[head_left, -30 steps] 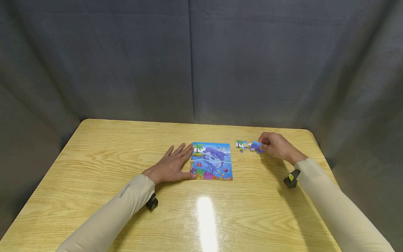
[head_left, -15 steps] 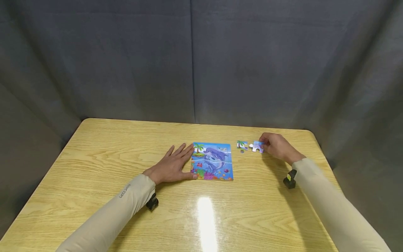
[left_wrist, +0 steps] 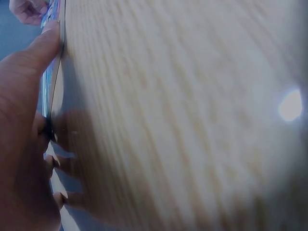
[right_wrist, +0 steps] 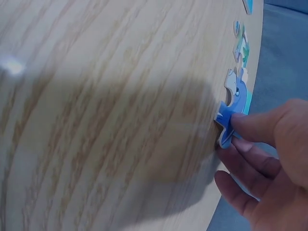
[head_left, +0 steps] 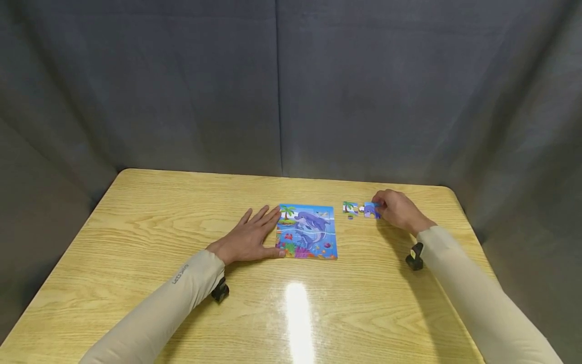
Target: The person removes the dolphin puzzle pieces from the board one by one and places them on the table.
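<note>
Person's right hand (head_left: 398, 210) has a narrow grip going: thumb on the face, fingertips behind/under the edge, pinching a flat blue-and-purple jigsaw pc w/ a dolphin head and a pale cut edge (head_left: 371, 210). It's low over the table, R of the board; can't tell if it's fully flat on the wood. Its white knob points L at a flat white-and-green jigsaw pc w/ a palm tree (head_left: 349, 208), just beside it. Can't tell if the two pcs touch.

Left hand (head_left: 247, 241) is palm down, fingers straight & spread wide, not gripping. Index tip is at the upper L corner of a flat square blue board w/ purple dolphins, palm tree & coral (head_left: 312, 233), thumb tip on the lower L corner. Board lies btwn the hands, near table centre.

Further out: beige long sleeves (head_left: 477, 288) on both arms, small black wrist cams (head_left: 220, 290) below the cuffs, yellowish wood-grain table (head_left: 182, 212) w/ a bright white reflection (head_left: 298, 318) up front, dark grey fabric curtain (head_left: 136, 91) in the bg.
</note>
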`<move>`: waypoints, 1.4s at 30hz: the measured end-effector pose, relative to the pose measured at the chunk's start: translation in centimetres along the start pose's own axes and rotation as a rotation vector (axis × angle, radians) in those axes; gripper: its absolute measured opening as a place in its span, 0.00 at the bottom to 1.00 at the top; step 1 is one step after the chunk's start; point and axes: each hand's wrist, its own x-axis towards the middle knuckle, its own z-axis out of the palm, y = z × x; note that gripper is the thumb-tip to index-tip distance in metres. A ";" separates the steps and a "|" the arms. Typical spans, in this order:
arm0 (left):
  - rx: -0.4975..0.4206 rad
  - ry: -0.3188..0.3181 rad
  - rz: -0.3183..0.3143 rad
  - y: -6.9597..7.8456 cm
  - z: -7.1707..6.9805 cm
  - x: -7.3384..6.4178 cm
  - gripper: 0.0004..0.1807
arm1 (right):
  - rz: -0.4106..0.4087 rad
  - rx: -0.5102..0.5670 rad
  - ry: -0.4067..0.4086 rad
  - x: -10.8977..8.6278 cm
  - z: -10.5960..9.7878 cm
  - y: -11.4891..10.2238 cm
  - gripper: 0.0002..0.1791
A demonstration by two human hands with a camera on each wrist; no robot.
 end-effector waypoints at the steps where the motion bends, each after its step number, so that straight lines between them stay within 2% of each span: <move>1: 0.001 0.001 0.001 0.0 0.0 0.0 0.58 | 0.007 0.004 0.000 0.0 0.0 -0.1 0.13; 10: 0.004 0.008 0.005 0.0 0.0 0.1 0.58 | 0.024 0.015 0.032 -0.1 0.5 -0.1 0.13; 23: 0.002 0.001 0.003 -0.1 0.1 0.1 0.59 | 0.015 -0.034 0.037 0.3 0.9 0.2 0.13; 30: 0.005 -0.009 0.001 -0.1 0.1 0.2 0.59 | 0.029 -0.036 0.064 -0.2 0.9 -0.2 0.15; 34: 0.014 -0.008 -0.002 -0.1 0.1 0.2 0.59 | -0.008 -0.008 0.095 -0.5 1.0 -1.1 0.16; 42: 0.005 0.003 0.005 -0.1 0.1 0.1 0.59 | -0.140 0.019 0.094 -0.2 1.5 -4.1 0.15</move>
